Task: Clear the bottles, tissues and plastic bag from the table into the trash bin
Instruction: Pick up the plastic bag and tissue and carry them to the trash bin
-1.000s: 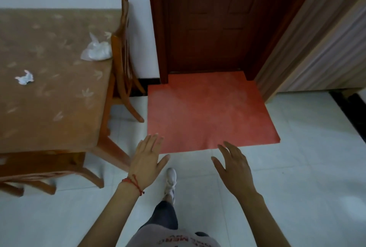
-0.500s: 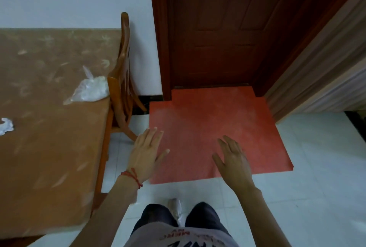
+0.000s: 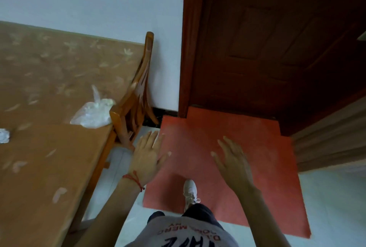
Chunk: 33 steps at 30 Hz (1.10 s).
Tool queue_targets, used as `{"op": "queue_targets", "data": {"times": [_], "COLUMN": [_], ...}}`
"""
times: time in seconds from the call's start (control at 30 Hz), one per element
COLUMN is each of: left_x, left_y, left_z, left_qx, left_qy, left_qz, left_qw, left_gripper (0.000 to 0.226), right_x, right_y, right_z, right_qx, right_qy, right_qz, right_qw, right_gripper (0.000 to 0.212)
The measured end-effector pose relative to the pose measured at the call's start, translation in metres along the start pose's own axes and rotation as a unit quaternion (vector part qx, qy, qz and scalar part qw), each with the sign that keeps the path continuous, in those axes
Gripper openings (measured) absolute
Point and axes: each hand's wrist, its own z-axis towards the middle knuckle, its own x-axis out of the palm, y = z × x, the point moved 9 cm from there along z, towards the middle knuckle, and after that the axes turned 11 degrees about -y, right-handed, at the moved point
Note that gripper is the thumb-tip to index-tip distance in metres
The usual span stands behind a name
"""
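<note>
A crumpled clear plastic bag (image 3: pixel 93 114) lies at the right edge of the brown patterned table (image 3: pixel 45 159). A white tissue (image 3: pixel 4 135) sits on the table at the frame's left border, partly cut off. My left hand (image 3: pixel 147 155) hovers with straight spread fingers just right of the table's edge, below and to the right of the bag, holding nothing. Over the red mat my right hand (image 3: pixel 234 161) is also spread and empty. No bottles and no trash bin are in view.
A wooden chair (image 3: pixel 136 96) stands against the table's right side, by the white wall. A dark wooden door (image 3: pixel 267 48) is ahead, with a red mat (image 3: pixel 247 147) before it. My white shoe (image 3: pixel 190 189) steps on the mat.
I have walked forward onto the red mat. The table, bag and chair have come closer, and the view has tilted. Both hands stay spread and empty.
</note>
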Motion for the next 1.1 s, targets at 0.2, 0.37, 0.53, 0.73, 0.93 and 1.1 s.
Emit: {"op": "queue_targets", "data": {"times": [0.2, 0.37, 0.53, 0.73, 0.93, 1.1], "left_x": [-0.01, -0.013, -0.021, -0.054, -0.084, -0.099], "left_y": [-0.001, 0.004, 0.015, 0.037, 0.075, 0.121], "left_z": [0.052, 0.073, 0.085, 0.086, 0.053, 0.012], "left_qx": [-0.065, -0.093, -0.113, -0.147, -0.216, -0.291], "left_qy": [-0.03, -0.037, -0.054, -0.107, -0.157, -0.165], "left_qz": [0.015, 0.015, 0.005, 0.015, 0.013, 0.052], "left_qw": [0.997, 0.995, 0.992, 0.983, 0.963, 0.941], "left_gripper": [0.068, 0.07, 0.074, 0.074, 0.07, 0.072], "right_x": [-0.015, -0.01, 0.0, -0.003, 0.013, 0.029], "right_y": [0.005, 0.021, 0.045, 0.089, 0.155, 0.215], "right_z": [0.094, 0.131, 0.151, 0.169, 0.169, 0.157], "right_qx": [-0.064, -0.104, -0.138, -0.195, -0.284, -0.345], "right_qy": [-0.004, 0.015, 0.036, 0.033, 0.071, 0.091], "right_qz": [0.006, 0.014, 0.026, 0.047, 0.066, 0.092], "right_qw": [0.998, 0.994, 0.989, 0.979, 0.954, 0.93], "right_gripper": [0.069, 0.067, 0.062, 0.071, 0.049, 0.049]}}
